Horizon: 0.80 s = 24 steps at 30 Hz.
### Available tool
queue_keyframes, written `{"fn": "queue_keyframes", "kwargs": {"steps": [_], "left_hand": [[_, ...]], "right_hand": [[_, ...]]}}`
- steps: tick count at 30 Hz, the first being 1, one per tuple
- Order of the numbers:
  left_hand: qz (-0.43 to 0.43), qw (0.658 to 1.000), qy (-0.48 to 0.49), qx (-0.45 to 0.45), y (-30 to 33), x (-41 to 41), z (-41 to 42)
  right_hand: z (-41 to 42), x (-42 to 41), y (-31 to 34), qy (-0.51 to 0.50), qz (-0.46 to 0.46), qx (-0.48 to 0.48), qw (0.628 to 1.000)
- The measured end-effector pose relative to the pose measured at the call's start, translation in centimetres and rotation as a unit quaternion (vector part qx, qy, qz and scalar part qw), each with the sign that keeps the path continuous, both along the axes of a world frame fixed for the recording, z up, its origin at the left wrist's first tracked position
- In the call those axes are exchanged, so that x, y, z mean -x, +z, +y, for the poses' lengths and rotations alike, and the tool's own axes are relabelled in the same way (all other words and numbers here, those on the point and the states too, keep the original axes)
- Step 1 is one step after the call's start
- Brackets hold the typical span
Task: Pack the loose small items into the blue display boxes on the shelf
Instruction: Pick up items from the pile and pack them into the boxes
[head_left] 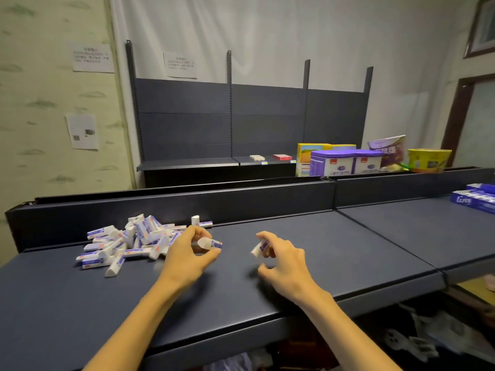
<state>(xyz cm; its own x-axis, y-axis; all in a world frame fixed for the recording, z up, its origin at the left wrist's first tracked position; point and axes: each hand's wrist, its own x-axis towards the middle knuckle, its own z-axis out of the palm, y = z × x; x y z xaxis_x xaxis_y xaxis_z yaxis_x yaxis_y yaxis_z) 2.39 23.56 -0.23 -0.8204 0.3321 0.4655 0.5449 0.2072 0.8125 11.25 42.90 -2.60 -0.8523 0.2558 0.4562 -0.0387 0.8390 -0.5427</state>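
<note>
Two blue display boxes (474, 200) sit at the far right end of the dark shelf (348, 245), stacked or overlapping against the back rail, with white lettering on their sides; you cannot tell from here what is inside them, as the frame edge cuts them off. Well apart from them, at the left of the shelf, lies a loose heap of small white-and-blue items (128, 242), wrapped sticks piled across one another, with two stragglers (201, 222) against the back rail just behind your left hand.

Your left hand (187, 255) hovers just to the right of the heap, fingers and thumb curled and pinching one item (211, 243) lifted off the shelf. Your right hand (281, 261) is near it, further right, with one more item (259, 248) gripped between the fingertips, its white end pointing left; the lower fingers are tucked in.

Between your hands and the blue boxes the shelf surface runs across a seam (375, 234) where two shelf panels meet.

Behind the back rail stand other goods: a yellow carton (308, 153), two purple-and-white tins (345, 163), a purple bag (388, 151) and a yellow-green tub (428, 160). Further back is a dark shelving unit (241, 124) against a white curtain (267, 36), with a white pack (257, 157) and a red pack (282, 157) on its lowest board. Printed sheets (92, 58) hang on the wall at left.
</note>
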Motion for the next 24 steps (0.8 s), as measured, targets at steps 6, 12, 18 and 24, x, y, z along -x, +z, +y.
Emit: {"fn": "queue_keyframes", "kwargs": {"steps": [6,12,18,24], "left_hand": [[-0.021,0.999,-0.034,0.014,0.0,-2.7,5.1],[-0.003,0.999,-0.034,0.039,0.4,-7.4,11.3],[0.016,0.998,-0.039,0.054,0.4,-12.5,19.0],[0.017,0.996,-0.063,0.061,0.7,-16.7,26.8]], "right_hand": [[6.2,-2.9,-0.4,-0.008,0.055,0.034,0.998],[13.2,-7.3,0.2,-0.007,0.064,0.034,0.997],[20.8,-12.7,1.6,-0.032,0.042,-0.029,0.998],[27.5,-17.5,2.8,-0.058,0.023,-0.034,0.997]]}}
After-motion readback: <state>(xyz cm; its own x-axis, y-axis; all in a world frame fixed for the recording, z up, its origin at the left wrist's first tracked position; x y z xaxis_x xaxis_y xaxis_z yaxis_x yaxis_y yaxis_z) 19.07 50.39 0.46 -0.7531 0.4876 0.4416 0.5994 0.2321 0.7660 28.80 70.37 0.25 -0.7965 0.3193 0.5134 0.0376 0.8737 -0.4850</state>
